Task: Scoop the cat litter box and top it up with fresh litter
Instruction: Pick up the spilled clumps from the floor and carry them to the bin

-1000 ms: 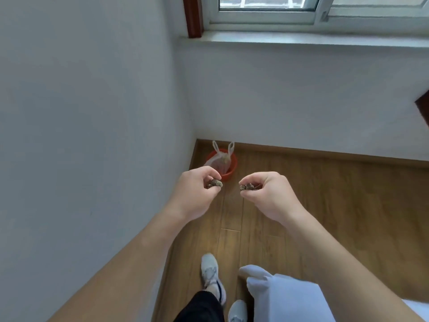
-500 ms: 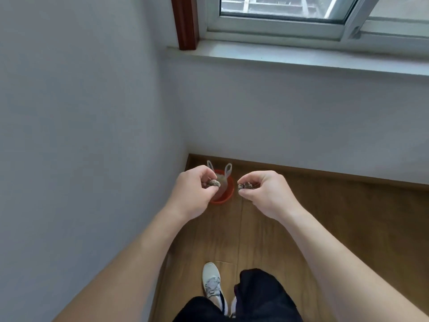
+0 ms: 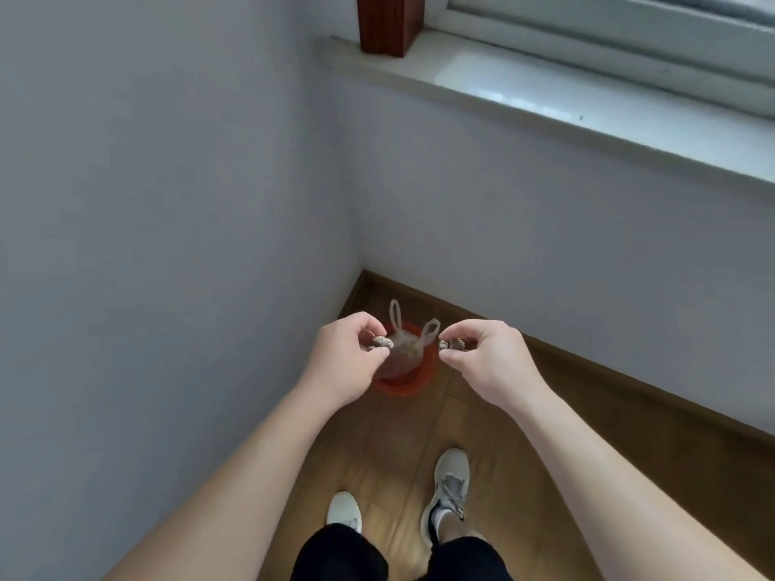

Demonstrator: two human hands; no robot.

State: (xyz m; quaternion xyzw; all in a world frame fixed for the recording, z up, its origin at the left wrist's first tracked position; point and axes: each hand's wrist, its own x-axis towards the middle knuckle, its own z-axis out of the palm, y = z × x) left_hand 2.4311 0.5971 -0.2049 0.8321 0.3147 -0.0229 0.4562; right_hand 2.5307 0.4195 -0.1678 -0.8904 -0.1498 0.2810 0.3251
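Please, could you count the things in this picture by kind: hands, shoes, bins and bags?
Hands: 2, left hand and right hand, each pinching litter clumps
Shoes: 2
Bin: 1
Bag: 1, inside the bin
Total: 6

White sneakers (image 3: 451, 484) stand on a wooden floor (image 3: 390, 446) in a room's corner. A pale windowsill (image 3: 545, 90) tops the white wall (image 3: 503, 224).
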